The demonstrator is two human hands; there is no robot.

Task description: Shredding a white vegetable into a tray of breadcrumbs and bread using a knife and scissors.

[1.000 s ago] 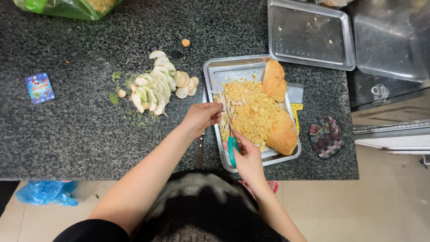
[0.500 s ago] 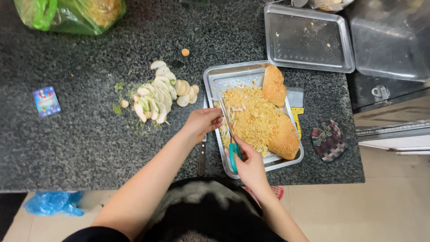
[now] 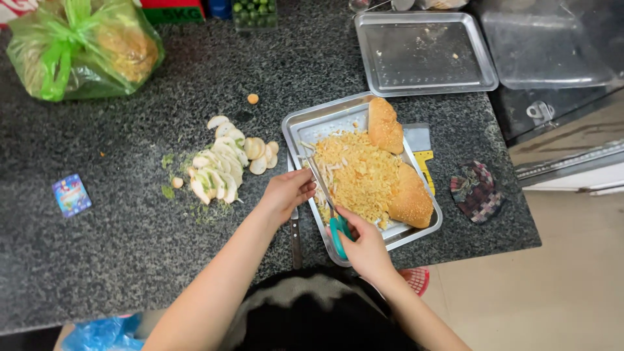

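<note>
A metal tray point(image 3: 305, 125) on the dark stone counter holds a split bread loaf point(image 3: 408, 195) heaped with shredded yellow filling point(image 3: 361, 174). My right hand point(image 3: 364, 247) grips the teal handles of a pair of scissors point(image 3: 325, 195), whose blades point up into the filling. My left hand point(image 3: 287, 193) rests with curled fingers on the tray's left rim, next to the blades. A knife point(image 3: 296, 237) lies on the counter under that hand.
Sliced pale vegetable pieces point(image 3: 224, 166) lie left of the tray. An empty metal tray point(image 3: 422, 52) sits behind. A green plastic bag point(image 3: 81, 45) is at the far left, a small blue packet point(image 3: 71, 194) nearer, a patterned cloth point(image 3: 476, 190) at the right edge.
The view has shifted, so the counter sits lower in frame and the green bag shows more. Both hands stay at the tray's left rim with the scissors in the filling.
</note>
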